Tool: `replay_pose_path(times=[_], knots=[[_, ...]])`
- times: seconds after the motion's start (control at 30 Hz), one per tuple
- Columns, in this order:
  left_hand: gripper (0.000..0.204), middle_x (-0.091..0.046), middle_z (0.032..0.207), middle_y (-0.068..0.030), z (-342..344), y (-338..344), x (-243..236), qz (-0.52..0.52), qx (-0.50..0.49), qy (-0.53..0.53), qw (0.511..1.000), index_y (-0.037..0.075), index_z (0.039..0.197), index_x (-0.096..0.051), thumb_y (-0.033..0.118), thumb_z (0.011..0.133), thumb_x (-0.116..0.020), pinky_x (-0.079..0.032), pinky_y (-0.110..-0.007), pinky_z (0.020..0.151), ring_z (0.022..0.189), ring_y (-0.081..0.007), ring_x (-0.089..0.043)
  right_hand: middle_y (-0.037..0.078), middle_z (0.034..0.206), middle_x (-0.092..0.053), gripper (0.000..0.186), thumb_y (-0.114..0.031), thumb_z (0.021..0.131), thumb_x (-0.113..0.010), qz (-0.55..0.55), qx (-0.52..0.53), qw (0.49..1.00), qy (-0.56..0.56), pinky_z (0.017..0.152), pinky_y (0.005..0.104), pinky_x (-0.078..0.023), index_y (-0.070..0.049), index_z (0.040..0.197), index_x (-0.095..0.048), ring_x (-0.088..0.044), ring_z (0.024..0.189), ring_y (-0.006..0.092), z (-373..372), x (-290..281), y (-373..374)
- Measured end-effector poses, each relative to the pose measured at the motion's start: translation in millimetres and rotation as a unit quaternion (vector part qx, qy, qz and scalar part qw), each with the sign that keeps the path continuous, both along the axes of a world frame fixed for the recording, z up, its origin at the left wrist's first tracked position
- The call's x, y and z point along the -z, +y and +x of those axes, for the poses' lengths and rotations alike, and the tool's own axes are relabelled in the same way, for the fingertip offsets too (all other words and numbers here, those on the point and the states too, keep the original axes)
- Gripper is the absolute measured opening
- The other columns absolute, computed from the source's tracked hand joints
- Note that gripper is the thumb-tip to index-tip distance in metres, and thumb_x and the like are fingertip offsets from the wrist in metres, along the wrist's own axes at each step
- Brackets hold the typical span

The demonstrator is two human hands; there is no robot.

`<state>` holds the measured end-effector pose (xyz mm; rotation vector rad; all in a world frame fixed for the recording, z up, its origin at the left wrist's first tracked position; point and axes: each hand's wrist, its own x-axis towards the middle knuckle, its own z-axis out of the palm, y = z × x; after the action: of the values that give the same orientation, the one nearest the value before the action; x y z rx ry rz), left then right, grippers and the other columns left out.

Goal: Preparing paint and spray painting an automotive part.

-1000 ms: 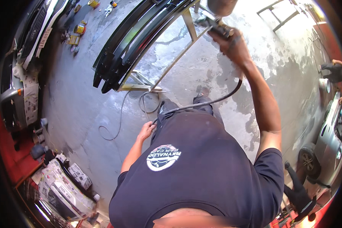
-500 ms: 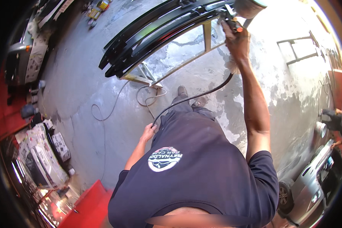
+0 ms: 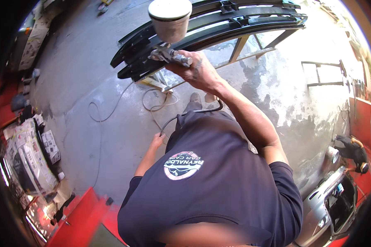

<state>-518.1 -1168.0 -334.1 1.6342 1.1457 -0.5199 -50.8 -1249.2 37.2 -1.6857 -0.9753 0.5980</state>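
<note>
My right hand (image 3: 200,74) is wrapped round a spray gun (image 3: 169,55) with a pale, lidded cup (image 3: 171,25) on top. The gun is in front of the left part of long, curved glossy black car trim pieces (image 3: 210,38), apart from them as far as I can tell. These pieces lie side by side on a stand (image 3: 238,49). Low on the left, my left hand (image 3: 157,140) is closed round the dark air hose (image 3: 172,120), which crosses in front of my body toward the gun. The gun's handle is mostly hidden by my right hand.
A thin hose (image 3: 101,119) loops over the concrete floor by the stand's foot. A paper-masked car part (image 3: 31,158) stands at left, a red panel (image 3: 76,220) below it. At right are a metal frame (image 3: 323,73), a bucket (image 3: 332,154), a silver car (image 3: 317,214) and another person (image 3: 354,152).
My right hand has swept the spray gun leftward from the right part of the black pieces. My left hand keeps its hold on the hose. The other person shows more fully at right.
</note>
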Motion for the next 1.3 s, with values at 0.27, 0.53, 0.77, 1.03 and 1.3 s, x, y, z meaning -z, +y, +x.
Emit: replay_pose_path(times=[0.27,0.53,0.77,1.03,1.3], knots=[[0.034,-0.064,0.081,-0.0066,61,25,18,-0.075,0.056,-0.016,0.996,-0.001,0.096,-0.069,0.033,0.096,-0.064,-0.046,-0.039,0.073,0.080,-0.0187,-0.058,0.008,0.079,-0.073,0.022,-0.020,0.097,-0.075,-0.038,0.174,0.980,-0.084,0.063,0.0324,-0.050,-0.005,0.112,-0.074,-0.061,0.070,0.0121,72,0,-21],[0.036,-0.066,0.085,-0.0066,108,20,12,-0.178,0.012,-0.118,0.977,-0.001,0.099,-0.068,0.034,0.097,-0.064,-0.046,-0.038,0.074,0.082,-0.0185,-0.059,0.005,0.062,-0.064,0.033,-0.031,0.096,-0.074,-0.095,0.395,0.900,-0.159,0.047,0.0306,-0.044,0.002,0.092,-0.072,-0.057,0.049,0.0115,138,-10,-78],[0.034,-0.068,0.086,-0.0073,96,28,10,-0.131,0.059,-0.011,0.989,0.000,0.103,-0.071,0.034,0.096,-0.066,-0.048,-0.038,0.079,0.084,-0.0196,-0.061,0.002,0.060,-0.059,0.029,-0.029,0.094,-0.075,-0.089,0.303,0.940,-0.131,0.047,0.0302,-0.042,-0.001,0.093,-0.069,-0.055,0.049,0.0105,102,-6,-44],[0.032,-0.063,0.080,-0.0043,64,30,6,-0.091,0.043,0.040,0.994,0.002,0.098,-0.070,0.034,0.095,-0.068,-0.048,-0.038,0.071,0.077,-0.0186,-0.058,0.021,0.086,-0.074,0.026,-0.021,0.095,-0.074,-0.049,-0.003,0.996,0.075,0.068,0.0384,-0.053,0.002,0.107,-0.071,-0.069,0.068,0.0229,47,-13,15],[0.032,-0.065,0.080,-0.0091,117,-6,-5,-0.076,0.063,-0.007,0.995,-0.001,0.097,-0.070,0.031,0.094,-0.068,-0.048,-0.039,0.075,0.080,-0.0206,-0.059,0.019,0.072,-0.066,0.026,-0.023,0.092,-0.078,-0.031,0.104,0.991,-0.074,0.062,0.0390,-0.049,0.001,0.096,-0.068,-0.064,0.063,0.0313,113,-3,-65]])
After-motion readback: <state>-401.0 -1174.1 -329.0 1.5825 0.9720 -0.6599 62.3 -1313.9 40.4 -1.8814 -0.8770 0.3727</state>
